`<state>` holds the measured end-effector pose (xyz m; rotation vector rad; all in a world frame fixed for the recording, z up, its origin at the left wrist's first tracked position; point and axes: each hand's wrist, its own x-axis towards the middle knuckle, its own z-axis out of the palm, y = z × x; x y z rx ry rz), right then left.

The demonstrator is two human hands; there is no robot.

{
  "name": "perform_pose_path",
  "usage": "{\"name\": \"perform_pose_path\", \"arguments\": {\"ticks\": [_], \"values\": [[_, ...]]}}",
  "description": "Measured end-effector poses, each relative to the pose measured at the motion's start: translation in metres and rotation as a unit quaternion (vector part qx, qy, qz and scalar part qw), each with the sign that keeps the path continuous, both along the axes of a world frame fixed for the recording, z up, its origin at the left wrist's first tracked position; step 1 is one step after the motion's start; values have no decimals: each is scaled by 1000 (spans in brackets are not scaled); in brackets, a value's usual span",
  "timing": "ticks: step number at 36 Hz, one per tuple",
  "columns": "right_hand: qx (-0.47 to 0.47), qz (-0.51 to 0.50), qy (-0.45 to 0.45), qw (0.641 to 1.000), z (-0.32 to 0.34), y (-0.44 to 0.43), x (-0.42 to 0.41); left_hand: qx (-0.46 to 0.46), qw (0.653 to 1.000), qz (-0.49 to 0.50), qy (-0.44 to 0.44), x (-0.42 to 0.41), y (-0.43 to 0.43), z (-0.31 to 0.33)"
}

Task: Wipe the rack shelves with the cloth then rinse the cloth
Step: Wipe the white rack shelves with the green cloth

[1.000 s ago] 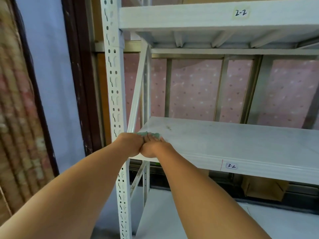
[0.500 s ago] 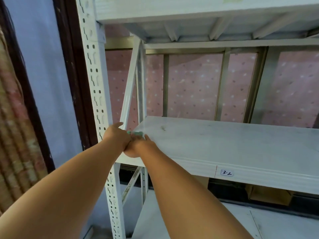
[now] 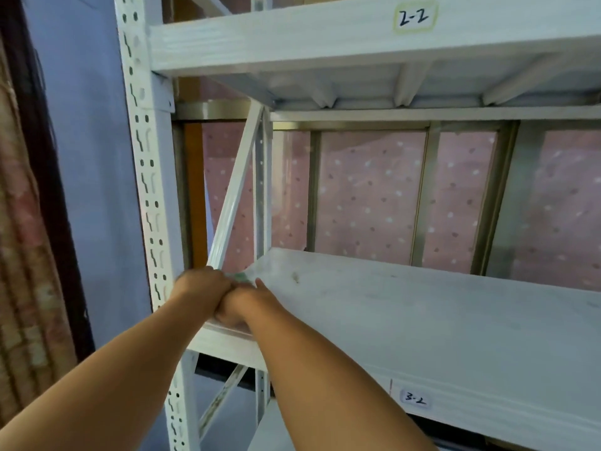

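Note:
A white metal rack stands in front of me. Its middle shelf (image 3: 422, 317), labelled 3-2, is pale with a few dark smudges. At that shelf's near left corner my left hand (image 3: 201, 288) and my right hand (image 3: 242, 302) press together, knuckles touching. A small green cloth (image 3: 240, 276) shows as a sliver just beyond the fingers, bunched between both hands on the shelf surface. Most of the cloth is hidden by the hands. The upper shelf (image 3: 325, 37) carries a 2-2 label.
A perforated white upright (image 3: 146, 196) stands left of my hands, with a diagonal brace (image 3: 234, 196) behind it. Pink dotted fabric (image 3: 367, 196) covers the window at the back. A purple wall and a patterned curtain (image 3: 19, 242) lie to the left.
My head has tilted up and closer, bringing the 2-2 shelf back into view. Both hands stay pressed together on the cloth at the shelf's left corner, shifted slightly toward the brace.

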<state>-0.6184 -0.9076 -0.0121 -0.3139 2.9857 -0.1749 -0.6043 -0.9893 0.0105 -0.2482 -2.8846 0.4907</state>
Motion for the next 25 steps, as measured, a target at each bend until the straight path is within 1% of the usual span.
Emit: {"name": "perform_pose_path", "arguments": {"ticks": [2,4,7,11,16,21,23,25], "values": [[3,7,15,1000,-2,0,-7,58,998,2,-1,-5,1,0],[-22,-9,8,1000,2,2,-6,111,994,12,-12,-7,2,0],[-20,-31,-3,999,6,2,-7,150,989,9,2,-12,0,-3],[-37,-53,-17,998,9,2,-6,140,990,-31,16,-17,-5,-8],[-20,-54,-2,998,17,7,2,132,989,-40,55,-13,-5,-17],[19,-49,-15,999,18,11,-5,158,984,-60,50,-20,-6,-23],[28,-51,-3,998,17,16,-5,179,981,-69,42,-27,-3,-28],[19,-58,14,998,16,23,-2,218,973,-75,23,-35,2,-31]]}}
